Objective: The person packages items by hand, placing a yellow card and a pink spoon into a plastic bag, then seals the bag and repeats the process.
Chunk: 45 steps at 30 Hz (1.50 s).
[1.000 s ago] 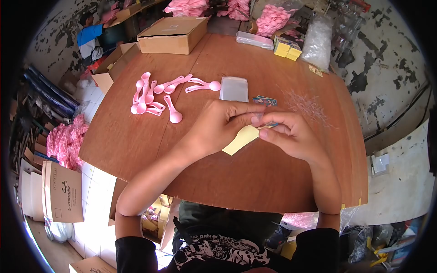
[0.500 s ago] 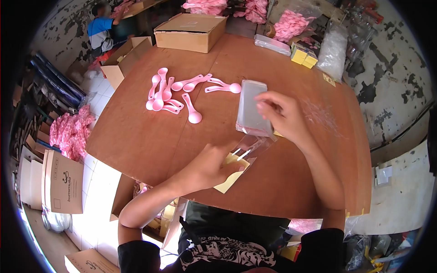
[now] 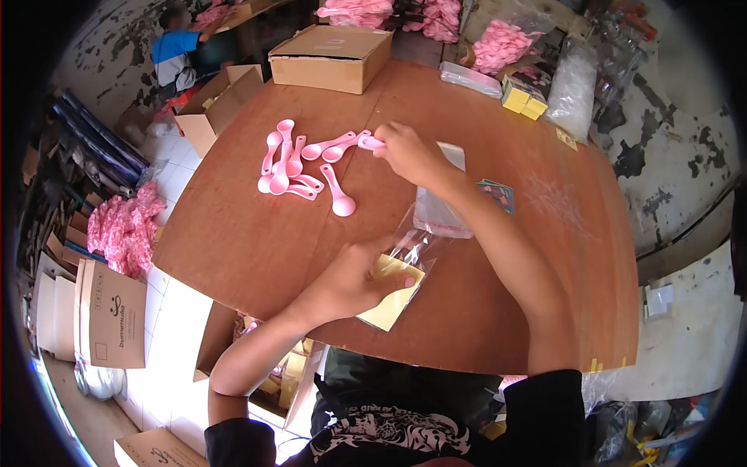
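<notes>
My left hand (image 3: pixel 362 284) holds a yellow card (image 3: pixel 393 300) inside a clear plastic bag (image 3: pixel 418 243), near the table's front edge. The thumb lies over the card. Farther back, my right hand (image 3: pixel 401 152) has its fingers closed on a pink spoon (image 3: pixel 372 143). Under the right forearm lies a stack of clear bags (image 3: pixel 437 210), partly hidden. A single pink spoon (image 3: pixel 338 194) rests left of the stack. Several more pink spoons (image 3: pixel 280 175) lie in a loose group behind it, to the left.
On the brown table (image 3: pixel 233 233) stand a closed cardboard box (image 3: pixel 331 61) and small yellow boxes (image 3: pixel 523 97) at the back. Colourful cards (image 3: pixel 498 194) lie beyond my right forearm. An open carton (image 3: pixel 214 109) stands left, near another person (image 3: pixel 175 58).
My right hand has moved left and back from the bag stack and now grips a pink spoon. Colourful cards show beside the forearm. My left hand still holds the bagged card.
</notes>
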Each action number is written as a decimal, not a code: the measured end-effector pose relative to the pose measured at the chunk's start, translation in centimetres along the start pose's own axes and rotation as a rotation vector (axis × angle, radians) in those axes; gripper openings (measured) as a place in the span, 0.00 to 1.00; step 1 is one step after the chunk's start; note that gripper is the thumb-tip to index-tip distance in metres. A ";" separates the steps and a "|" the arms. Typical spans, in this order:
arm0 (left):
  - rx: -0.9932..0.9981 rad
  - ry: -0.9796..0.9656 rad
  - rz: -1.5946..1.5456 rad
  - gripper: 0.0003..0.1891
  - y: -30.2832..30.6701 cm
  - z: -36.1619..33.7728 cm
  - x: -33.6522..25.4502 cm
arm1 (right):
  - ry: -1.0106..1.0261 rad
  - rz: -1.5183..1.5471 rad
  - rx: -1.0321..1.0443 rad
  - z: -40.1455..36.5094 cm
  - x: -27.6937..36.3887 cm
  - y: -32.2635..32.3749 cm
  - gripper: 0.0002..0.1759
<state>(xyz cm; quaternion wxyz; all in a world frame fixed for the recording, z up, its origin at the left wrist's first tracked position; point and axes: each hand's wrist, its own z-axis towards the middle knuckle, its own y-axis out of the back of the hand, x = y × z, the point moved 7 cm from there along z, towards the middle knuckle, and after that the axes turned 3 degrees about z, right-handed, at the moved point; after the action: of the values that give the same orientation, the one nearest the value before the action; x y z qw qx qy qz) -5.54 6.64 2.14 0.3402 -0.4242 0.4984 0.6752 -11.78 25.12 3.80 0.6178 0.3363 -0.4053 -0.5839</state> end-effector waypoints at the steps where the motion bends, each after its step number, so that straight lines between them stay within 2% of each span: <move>1: 0.007 0.029 -0.074 0.20 0.1 0.1 0.2 | -0.062 0.212 -0.120 -0.7 -0.3 2.3 0.11; 3: 0.007 0.039 -0.076 0.21 0.4 0.4 0.0 | -0.278 0.488 -0.179 -3.2 -2.0 5.3 0.10; 5: 0.009 0.068 -0.093 0.21 0.5 0.8 0.0 | -0.208 0.790 -0.518 -6.3 -3.3 9.9 0.10; 7: -0.005 0.004 -0.111 0.21 0.2 1.6 -0.3 | -0.268 0.879 -0.689 -9.5 -3.2 15.0 0.15; 11: 0.031 -0.040 -0.102 0.21 -1.6 3.9 -1.0 | -0.327 0.973 -0.793 -13.8 -2.8 19.8 0.22; 14: 0.026 -0.103 -0.054 0.21 -2.9 5.5 -2.6 | -0.311 1.003 -0.757 -14.8 -2.2 20.1 0.24; 17: 0.105 0.000 -0.078 0.20 -4.2 6.3 -3.2 | -0.340 0.995 -0.728 -15.1 -2.5 19.7 0.25; 19: 0.102 -0.071 -0.170 0.20 -4.6 6.3 -4.0 | -0.346 1.000 -0.727 -15.1 -2.7 19.5 0.24; 21: 0.104 -0.078 -0.182 0.21 -4.8 6.4 -3.9 | -0.333 1.080 -0.585 -14.6 -2.3 18.4 0.22; 23: 0.101 -0.082 -0.198 0.22 -5.0 6.4 -3.7 | -0.331 1.066 -0.571 -14.4 -2.0 17.5 0.21; 25: 0.032 -0.136 -0.264 0.22 -4.7 6.5 -3.5 | -0.328 1.043 -0.529 -14.1 -1.3 16.7 0.21; 29: -0.012 -0.117 -0.288 0.19 -4.4 6.4 -2.2 | -0.398 0.944 -0.423 -13.9 -0.1 14.5 0.19; 31: -0.052 -0.254 -0.251 0.19 -4.1 6.4 -2.6 | -0.363 0.984 -0.392 -13.5 0.8 13.8 0.16; 33: -0.039 -0.177 -0.200 0.20 -3.8 6.2 -1.8 | -0.323 0.998 -0.348 -13.3 1.3 13.1 0.10; 35: -0.018 -0.099 -0.174 0.22 -3.8 5.9 -1.7 | -0.360 1.059 -0.290 -13.3 1.3 12.6 0.09; 37: 0.002 -0.117 -0.205 0.23 -3.8 5.8 -1.8 | -0.398 1.117 -0.232 -13.4 1.6 12.6 0.08; 39: 0.021 -0.141 -0.234 0.25 -3.9 5.7 -1.8 | -0.482 0.991 -0.174 -13.5 1.7 13.4 0.09; 40: -0.038 -0.246 -0.235 0.27 -3.6 5.7 -2.4 | -0.478 0.988 -0.169 -13.4 1.8 14.0 0.09; 41: -0.097 -0.349 -0.236 0.29 -3.1 5.4 -3.0 | -0.421 1.005 -0.247 -13.2 2.0 15.2 0.09; 45: -0.172 -0.297 -0.082 0.33 -1.4 5.7 -2.6 | -0.289 0.953 -0.398 -12.4 2.1 18.1 0.10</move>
<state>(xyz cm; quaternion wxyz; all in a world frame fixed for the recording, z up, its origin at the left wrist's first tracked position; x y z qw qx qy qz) -4.60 12.37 4.77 0.3997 -0.3675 0.3653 0.7562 7.43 24.01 14.59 0.8043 -0.0925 -0.4752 -0.3446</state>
